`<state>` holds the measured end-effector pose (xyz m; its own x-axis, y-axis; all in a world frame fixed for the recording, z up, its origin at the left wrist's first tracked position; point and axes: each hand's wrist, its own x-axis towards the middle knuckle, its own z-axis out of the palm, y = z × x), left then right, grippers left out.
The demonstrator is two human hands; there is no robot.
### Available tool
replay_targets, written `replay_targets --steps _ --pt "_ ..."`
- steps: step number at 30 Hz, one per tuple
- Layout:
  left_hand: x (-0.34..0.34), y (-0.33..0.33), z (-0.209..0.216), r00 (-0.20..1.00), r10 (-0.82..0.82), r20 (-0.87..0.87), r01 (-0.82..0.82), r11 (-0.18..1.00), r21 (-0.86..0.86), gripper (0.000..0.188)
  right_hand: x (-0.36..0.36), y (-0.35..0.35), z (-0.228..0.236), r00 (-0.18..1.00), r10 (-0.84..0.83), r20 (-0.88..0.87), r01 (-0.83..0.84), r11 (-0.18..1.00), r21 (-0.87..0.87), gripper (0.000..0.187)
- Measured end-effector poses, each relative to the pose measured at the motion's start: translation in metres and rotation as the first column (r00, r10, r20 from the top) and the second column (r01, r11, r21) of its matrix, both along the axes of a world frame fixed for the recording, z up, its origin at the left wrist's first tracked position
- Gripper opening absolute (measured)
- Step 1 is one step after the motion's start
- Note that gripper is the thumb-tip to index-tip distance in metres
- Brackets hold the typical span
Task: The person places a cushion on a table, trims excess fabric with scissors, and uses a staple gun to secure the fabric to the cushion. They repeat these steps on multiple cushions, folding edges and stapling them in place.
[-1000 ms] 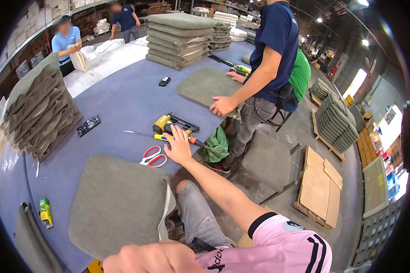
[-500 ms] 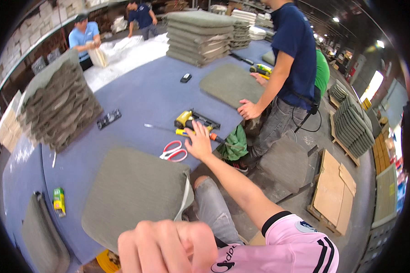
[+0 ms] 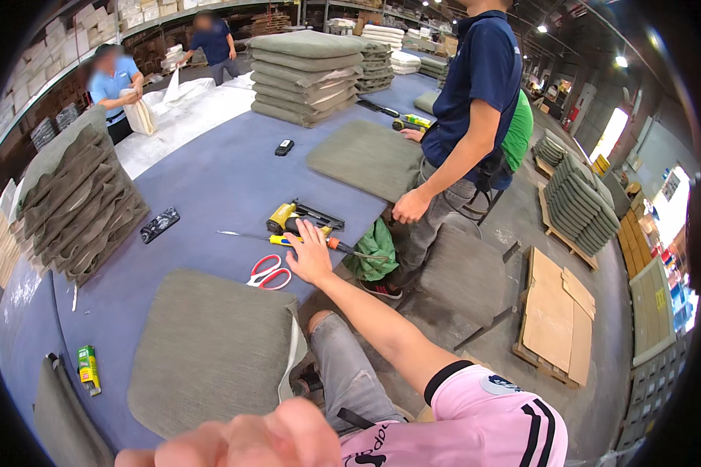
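Observation:
My right hand (image 3: 311, 257) reaches over the blue table (image 3: 218, 167) with its fingers spread. It lies on the yellow handle of a long screwdriver (image 3: 241, 236), beside a yellow and black staple gun (image 3: 283, 217). An orange hose fitting (image 3: 336, 244) shows just right of the hand. Red and white scissors (image 3: 269, 274) lie nearer to me, by a grey-green seat cushion (image 3: 206, 350) with a pale strip along its right side. At the lower edge, close up and blurred, my left hand (image 3: 245, 444) has its fingers curled in; what they hold, if anything, is hidden.
Cushions are stacked on the left (image 3: 82, 198) and at the back (image 3: 308, 74). A black phone (image 3: 160, 225), a dark handheld device (image 3: 285, 147) and a green-yellow box (image 3: 89, 370) rest on the table. A co-worker (image 3: 475, 101) stands by another cushion (image 3: 366, 159); a chair (image 3: 463, 272) is at right.
The view has shifted, so the table things sit further left. My left hand has dropped lower. My right hand stays over the screwdriver. The co-worker's nearer hand has moved off the far cushion.

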<state>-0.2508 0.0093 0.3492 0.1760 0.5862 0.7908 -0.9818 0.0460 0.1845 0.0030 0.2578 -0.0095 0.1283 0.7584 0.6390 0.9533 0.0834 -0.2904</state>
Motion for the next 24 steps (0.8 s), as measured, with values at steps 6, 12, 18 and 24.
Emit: replay_targets --steps 6,12,18,24 --pt "-0.016 -0.007 0.007 0.994 -0.091 -0.063 0.089 0.995 -0.04 0.01 0.002 -0.003 -0.004 1.0 -0.011 -0.013 0.01 1.0 -0.009 0.053" --pt "-0.011 -0.034 -0.041 0.972 0.104 0.212 -0.071 0.985 -0.157 0.01 -0.002 -0.003 0.002 0.999 0.006 -0.032 -0.006 1.0 -0.017 0.054" --pt "0.025 -0.047 0.006 0.986 -0.055 0.155 0.075 0.989 -0.127 0.018 0.0 -0.004 -0.002 0.998 0.006 -0.056 -0.008 0.999 -0.032 0.053" --pt "0.029 -0.065 0.012 0.999 -0.013 -0.048 0.008 0.994 -0.108 0.014 0.007 -0.006 -0.004 0.997 0.013 -0.076 -0.015 0.999 -0.034 0.053"
